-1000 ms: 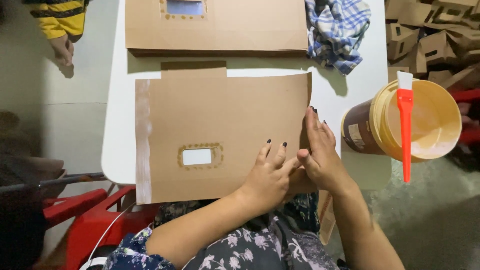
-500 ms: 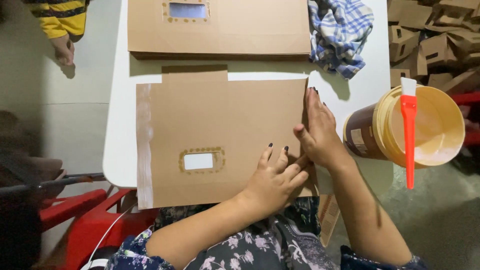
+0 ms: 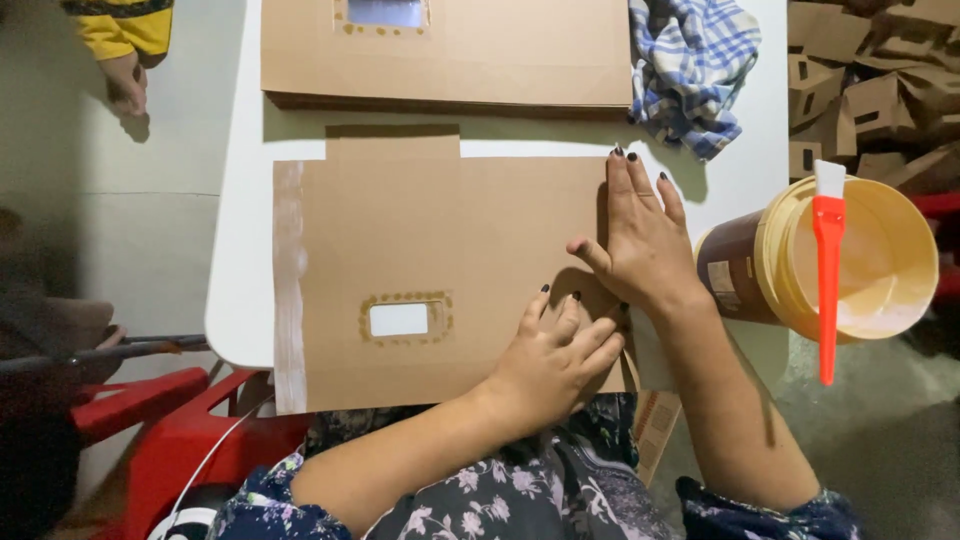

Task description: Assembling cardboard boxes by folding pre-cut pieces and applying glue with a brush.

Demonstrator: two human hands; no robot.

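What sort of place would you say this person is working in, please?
Probably a small packaging workshop where cardboard pieces are glued by hand. Both hands press a flat windowed cardboard blank on a white table, a paste bucket holds a red brush, and folded boxes are heaped nearby.

Both forearms are bare; the left hand [image 3: 555, 355] and right hand [image 3: 640, 240] carry dark polish on the fingernails; the garment is dark navy with a pale floral print; its short sleeves end near the elbows.
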